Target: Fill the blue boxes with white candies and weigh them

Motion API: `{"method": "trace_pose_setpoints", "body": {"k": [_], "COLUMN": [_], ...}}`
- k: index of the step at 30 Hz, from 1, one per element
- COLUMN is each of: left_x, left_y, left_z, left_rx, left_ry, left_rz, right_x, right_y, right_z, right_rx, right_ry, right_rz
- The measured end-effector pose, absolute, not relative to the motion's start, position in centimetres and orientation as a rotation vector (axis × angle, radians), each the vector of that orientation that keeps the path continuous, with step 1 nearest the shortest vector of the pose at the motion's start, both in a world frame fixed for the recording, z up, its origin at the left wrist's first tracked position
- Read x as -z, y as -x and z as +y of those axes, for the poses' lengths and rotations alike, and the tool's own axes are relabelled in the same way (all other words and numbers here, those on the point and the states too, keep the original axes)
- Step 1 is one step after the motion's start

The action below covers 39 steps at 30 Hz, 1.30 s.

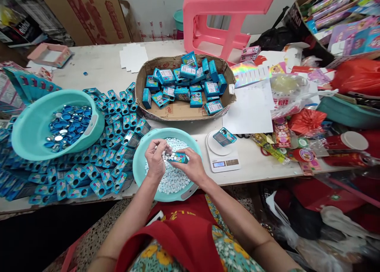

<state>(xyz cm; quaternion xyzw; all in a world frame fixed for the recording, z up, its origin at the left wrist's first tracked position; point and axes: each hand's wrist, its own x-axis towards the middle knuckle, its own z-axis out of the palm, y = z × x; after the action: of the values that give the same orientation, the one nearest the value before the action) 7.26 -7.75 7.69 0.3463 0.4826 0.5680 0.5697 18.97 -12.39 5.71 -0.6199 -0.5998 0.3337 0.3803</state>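
Note:
Over a teal basin (pixel 139 165) of small white and pale blue candies, my right hand (pixel 191 165) grips a small blue box (pixel 180 157) lying on its side. My left hand (pixel 157 155) is pinched around some white candies at the box's left end. Right of the basin, a white digital scale (pixel 224 163) bears another blue box (pixel 225 136), tilted, on its round plate; the display is lit. Behind the basin, a cardboard tray (pixel 175 113) holds several blue boxes. On the left, many blue boxes (pixel 108 157) with round holes in their tops stand in packed rows.
A second teal basin (pixel 26 125) with blue and silver caps (pixel 69 123) sits at the left. White paper (pixel 247 110) lies behind the scale. A pink stool (pixel 196 31) stands at the back; packets and bags crowd the right side.

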Motion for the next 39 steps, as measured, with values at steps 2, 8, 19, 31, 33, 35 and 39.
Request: {"method": "trace_pose_setpoints", "body": {"k": [2, 8, 19, 31, 33, 35, 39], "left_x": [-7.7, -7.4, -7.8, -4.8, -2.9, -1.6, -1.5], "left_y": [-7.3, -7.9, -8.8, -5.3, -4.2, -4.2, -9.1], "left_z": [-7.8, -8.0, -7.7, -5.8, -5.7, -5.7, -4.7], "left_rx": [-1.320, -1.351, -1.336, -1.015, -0.723, -0.531, -0.626], "left_ry": [-0.824, -0.829, -0.791, -1.102, -1.486, -1.846, -2.072], "left_rz": [1.128, 1.139, 1.092, 1.379, 1.480, 1.479, 1.334], "right_x": [-5.6, -5.2, -5.2, -5.7, -6.2, -6.7, -7.0], "right_y": [-19.2, -19.4, -19.7, -21.7, -22.8, -24.1, -28.1], "right_z": [-12.4, -12.4, -12.6, -13.5, -14.0, -14.8, -16.7], "right_rx": [-0.845, -0.854, -0.889, -0.937, -0.945, -0.942, -0.844], "right_ry": [1.585, 1.559, 1.514, 1.390, 1.351, 1.346, 1.493], "right_rz": [-1.526, -1.531, -1.423, -1.251, -1.257, -1.263, -1.166]}}
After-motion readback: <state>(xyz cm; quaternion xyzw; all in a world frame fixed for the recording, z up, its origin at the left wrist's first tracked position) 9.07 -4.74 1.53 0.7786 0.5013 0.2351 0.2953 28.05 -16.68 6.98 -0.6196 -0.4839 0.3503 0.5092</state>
